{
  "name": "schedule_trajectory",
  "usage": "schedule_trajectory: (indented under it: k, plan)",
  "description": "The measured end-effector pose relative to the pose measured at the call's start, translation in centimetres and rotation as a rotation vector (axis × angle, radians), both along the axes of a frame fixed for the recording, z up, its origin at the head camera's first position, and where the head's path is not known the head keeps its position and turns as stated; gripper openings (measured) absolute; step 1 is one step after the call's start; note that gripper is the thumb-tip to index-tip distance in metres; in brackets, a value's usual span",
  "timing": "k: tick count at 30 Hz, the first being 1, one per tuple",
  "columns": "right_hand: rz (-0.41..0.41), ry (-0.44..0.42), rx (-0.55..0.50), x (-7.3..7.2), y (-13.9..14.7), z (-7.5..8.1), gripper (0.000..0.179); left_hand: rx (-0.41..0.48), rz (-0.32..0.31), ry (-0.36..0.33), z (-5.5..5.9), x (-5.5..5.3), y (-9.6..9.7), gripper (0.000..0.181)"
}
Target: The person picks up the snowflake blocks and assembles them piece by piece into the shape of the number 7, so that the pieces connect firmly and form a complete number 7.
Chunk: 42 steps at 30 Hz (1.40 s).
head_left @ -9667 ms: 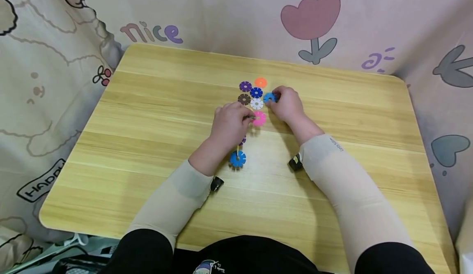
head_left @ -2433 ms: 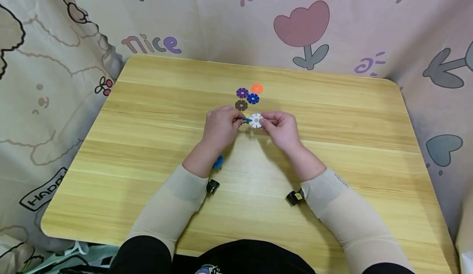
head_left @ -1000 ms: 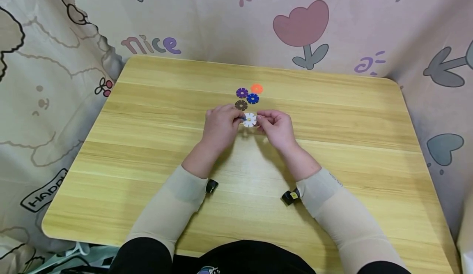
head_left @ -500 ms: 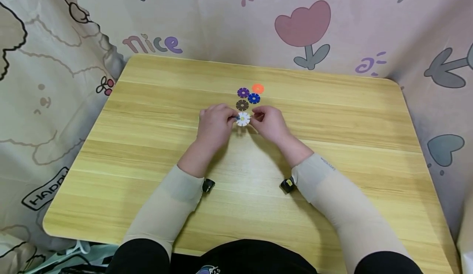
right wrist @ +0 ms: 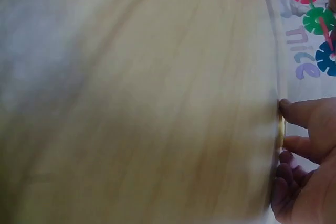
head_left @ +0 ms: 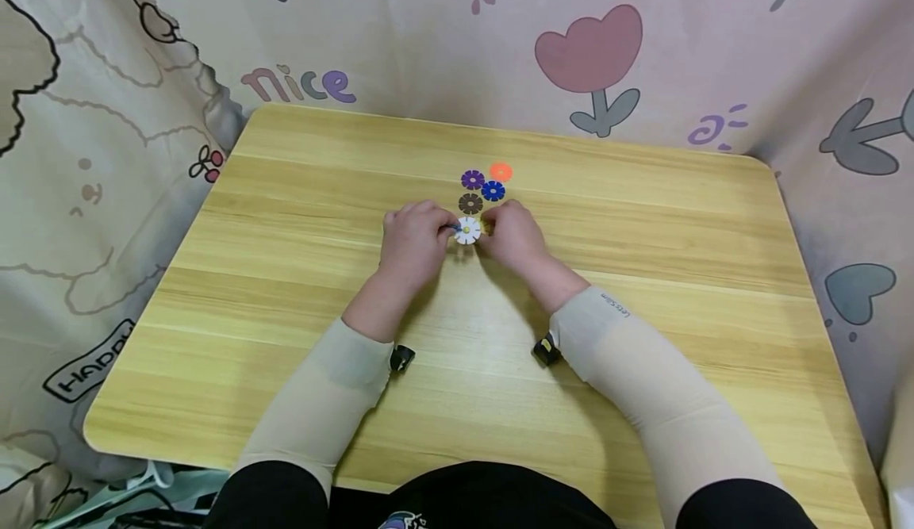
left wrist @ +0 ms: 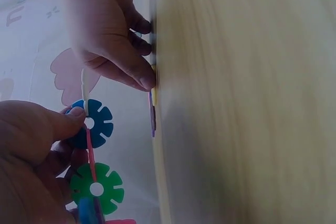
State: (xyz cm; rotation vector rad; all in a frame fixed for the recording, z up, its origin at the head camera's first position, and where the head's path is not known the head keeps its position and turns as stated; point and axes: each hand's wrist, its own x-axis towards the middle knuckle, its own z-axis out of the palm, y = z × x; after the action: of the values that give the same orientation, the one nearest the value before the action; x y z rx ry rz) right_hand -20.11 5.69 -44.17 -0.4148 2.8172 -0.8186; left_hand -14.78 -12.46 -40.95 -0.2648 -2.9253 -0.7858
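Observation:
My left hand [head_left: 414, 242] pinches a blue notched disc [left wrist: 102, 124] that is part of a chain of plastic snowflake discs. Slotted to it are a white disc [head_left: 468, 237], seen edge-on in the left wrist view, and a pink disc [left wrist: 91, 153]. A green disc [left wrist: 111, 184] follows below, with more pieces partly hidden by the hand. Down at the tabletop, the thumb and a finger of my right hand [head_left: 517, 237] pinch a yellow disc [right wrist: 281, 132], mostly covered by the fingers.
Just beyond the hands, a brown disc [head_left: 470, 204], a purple disc [head_left: 467, 185], a dark blue disc [head_left: 493, 198] and an orange disc [head_left: 502, 166] lie on the wooden table [head_left: 286, 196]. A printed curtain [head_left: 428, 37] hangs behind the table.
The white disc, pinched by the right hand earlier, now sits on the left hand's chain. The right hand has released it and moved left and down to the yellow disc. The light blue and pink loose discs left the table.

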Motion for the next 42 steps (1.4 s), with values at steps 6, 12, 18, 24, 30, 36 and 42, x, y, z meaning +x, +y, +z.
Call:
schedule_trajectory:
  k: [6, 12, 18, 24, 30, 36, 42]
  plan:
    - [-0.048, -0.05, -0.075, 0.1, 0.1, -0.3, 0.041, 0.001, -0.004, -0.017, 0.1, 0.1, 0.1, 0.014]
    - [-0.105, -0.083, -0.213, 0.4, 0.7, -0.3, 0.047, 0.0, -0.006, -0.008, 0.1, 0.2, 0.1, 0.014]
    - [-0.124, -0.083, -0.33, 0.8, 1.6, -0.3, 0.034, -0.011, -0.001, -0.026, 0.1, 0.1, 0.2, 0.014]
    - [-0.138, -0.074, -0.433, 1.3, 2.9, -0.6, 0.023, -0.014, 0.001, -0.034, 0.1, 0.3, 0.3, 0.013]
    - [-0.167, -0.077, -0.578, 2.2, 4.3, -0.6, 0.017, -0.014, -0.006, -0.031, 0.0, 0.2, 0.4, 0.013]
    - [-0.142, -0.014, -0.627, 2.8, 4.9, -0.5, 0.016, -0.019, -0.006, -0.023, -0.1, 0.1, 0.6, 0.013]
    - [-0.108, 0.056, -0.637, 3.4, 4.7, 0.0, 0.012, -0.02, -0.008, -0.027, -0.2, 0.0, 0.8, 0.013]
